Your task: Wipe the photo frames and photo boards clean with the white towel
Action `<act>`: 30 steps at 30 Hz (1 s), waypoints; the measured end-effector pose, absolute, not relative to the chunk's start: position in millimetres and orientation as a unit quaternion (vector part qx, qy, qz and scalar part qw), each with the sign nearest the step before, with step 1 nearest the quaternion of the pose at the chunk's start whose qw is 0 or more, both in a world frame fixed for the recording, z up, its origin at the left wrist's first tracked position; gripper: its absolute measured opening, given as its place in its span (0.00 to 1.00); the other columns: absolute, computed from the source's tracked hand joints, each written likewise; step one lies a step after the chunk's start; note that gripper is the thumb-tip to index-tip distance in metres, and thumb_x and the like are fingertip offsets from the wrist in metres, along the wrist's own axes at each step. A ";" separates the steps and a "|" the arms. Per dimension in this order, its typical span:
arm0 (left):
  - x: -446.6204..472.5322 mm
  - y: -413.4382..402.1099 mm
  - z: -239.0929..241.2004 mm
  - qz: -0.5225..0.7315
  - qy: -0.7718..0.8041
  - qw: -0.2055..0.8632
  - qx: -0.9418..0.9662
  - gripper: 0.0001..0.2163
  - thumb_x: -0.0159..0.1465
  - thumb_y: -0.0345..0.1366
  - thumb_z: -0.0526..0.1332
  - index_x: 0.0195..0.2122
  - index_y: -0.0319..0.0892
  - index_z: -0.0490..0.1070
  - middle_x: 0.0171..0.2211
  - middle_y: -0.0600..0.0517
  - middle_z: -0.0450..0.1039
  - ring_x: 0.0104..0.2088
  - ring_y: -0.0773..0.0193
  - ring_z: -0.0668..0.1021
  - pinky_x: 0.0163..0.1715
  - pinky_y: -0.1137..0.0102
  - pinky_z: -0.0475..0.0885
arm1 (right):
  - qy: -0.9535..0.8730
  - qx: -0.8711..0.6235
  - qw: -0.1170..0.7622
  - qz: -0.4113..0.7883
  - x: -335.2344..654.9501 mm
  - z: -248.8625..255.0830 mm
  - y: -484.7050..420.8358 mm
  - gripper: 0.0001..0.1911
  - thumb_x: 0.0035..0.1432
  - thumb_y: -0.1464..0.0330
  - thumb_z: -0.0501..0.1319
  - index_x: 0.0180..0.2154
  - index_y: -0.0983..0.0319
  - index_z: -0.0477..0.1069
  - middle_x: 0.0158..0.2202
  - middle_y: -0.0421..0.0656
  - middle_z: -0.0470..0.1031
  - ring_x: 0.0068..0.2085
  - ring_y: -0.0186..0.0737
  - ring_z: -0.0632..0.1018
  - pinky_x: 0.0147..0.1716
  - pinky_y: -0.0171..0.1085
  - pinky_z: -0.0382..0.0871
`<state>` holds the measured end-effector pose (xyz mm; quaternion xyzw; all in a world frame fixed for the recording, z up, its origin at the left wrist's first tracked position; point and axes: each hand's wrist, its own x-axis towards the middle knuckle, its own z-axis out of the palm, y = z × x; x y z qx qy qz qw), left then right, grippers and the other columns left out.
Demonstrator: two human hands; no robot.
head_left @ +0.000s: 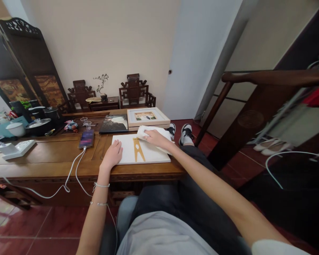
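Observation:
My left hand [114, 155] lies flat on the left edge of a white board [124, 156], fingers stretched out and holding nothing. My right hand [156, 139] presses a bunched white cloth [142, 131] against the board's upper right part, with the fingers closed on it. Part of the cloth trails to the right beneath my forearm. Between the two hands a flat yellow figure shaped like a clothes peg [138, 150] shows on the board's surface. Whether it is painted or laid on, I cannot tell.
Behind the board are a light wood picture frame [162, 118] and a dark picture [108, 124]. A phone [86, 139] with a white cable lies to the left, past it a power strip [20, 150] and pots [38, 125]. A wooden chair [234, 120] stands at right.

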<state>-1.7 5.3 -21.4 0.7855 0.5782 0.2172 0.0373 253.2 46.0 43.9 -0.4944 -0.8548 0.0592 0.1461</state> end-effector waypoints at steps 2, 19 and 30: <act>-1.9 5.8 -21.6 0.221 0.574 0.036 0.787 0.22 0.72 0.35 0.46 0.62 0.32 0.67 0.69 0.35 0.62 0.72 0.50 0.61 0.71 0.54 0.59 | -0.857 -0.493 0.143 0.057 246.9 37.4 39.8 0.18 0.65 0.73 0.48 0.45 0.67 0.75 0.51 0.59 0.79 0.53 0.58 0.77 0.56 0.52 0.63; -9.0 8.3 -24.4 0.213 0.574 0.059 0.788 0.24 0.72 0.37 0.47 0.65 0.34 0.65 0.71 0.38 0.58 0.72 0.53 0.59 0.72 0.57 0.55 | -0.890 -0.422 0.133 0.110 306.1 31.0 -24.0 0.15 0.63 0.69 0.52 0.44 0.60 0.76 0.50 0.52 0.78 0.56 0.55 0.74 0.56 0.49 0.66; -8.1 8.7 -21.6 0.221 0.566 0.054 0.793 0.23 0.72 0.36 0.48 0.64 0.35 0.66 0.70 0.37 0.59 0.72 0.52 0.60 0.71 0.54 0.57 | -0.903 -0.400 0.145 0.052 216.4 28.6 8.5 0.17 0.62 0.73 0.52 0.49 0.63 0.73 0.59 0.60 0.71 0.62 0.59 0.68 0.61 0.67 0.54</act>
